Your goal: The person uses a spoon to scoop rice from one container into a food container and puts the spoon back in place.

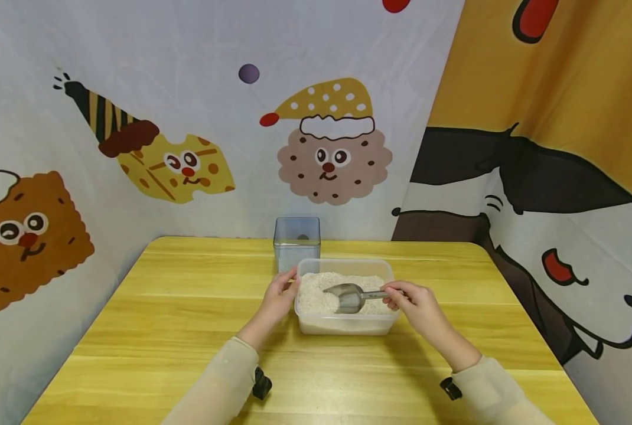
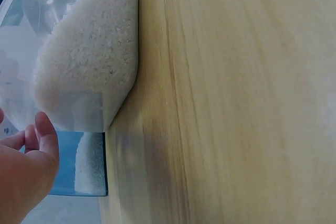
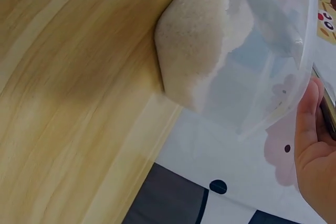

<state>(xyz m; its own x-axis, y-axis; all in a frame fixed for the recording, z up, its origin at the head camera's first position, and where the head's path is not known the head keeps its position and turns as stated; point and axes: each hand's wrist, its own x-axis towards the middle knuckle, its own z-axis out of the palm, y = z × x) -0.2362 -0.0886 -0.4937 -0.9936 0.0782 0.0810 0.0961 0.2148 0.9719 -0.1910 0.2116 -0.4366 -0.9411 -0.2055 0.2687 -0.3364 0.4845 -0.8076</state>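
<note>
A clear plastic container (image 1: 342, 326) of white rice (image 1: 313, 298) stands upright on the table. My left hand (image 1: 277, 300) holds its left side near the far corner, thumb at the rim and other fingers against the outer wall. In the left wrist view, the fingertips (image 2: 46, 124) meet that wall. My right hand (image 1: 417, 304) pinches the handle of a metal scoop (image 1: 350, 298) over the container's right rim. The scoop's bowl lies at the rice surface, pointing left; I cannot tell how deep it sits. A bluish see-through bin (image 1: 297, 236) stands behind the container's left corner.
The yellow wood-grain table (image 1: 188, 330) extends on both sides of the container. A cartoon-printed cloth (image 1: 199, 77) hangs right behind the table's back edge and along its sides. In the left wrist view, the bluish bin (image 2: 65, 163) has some rice inside.
</note>
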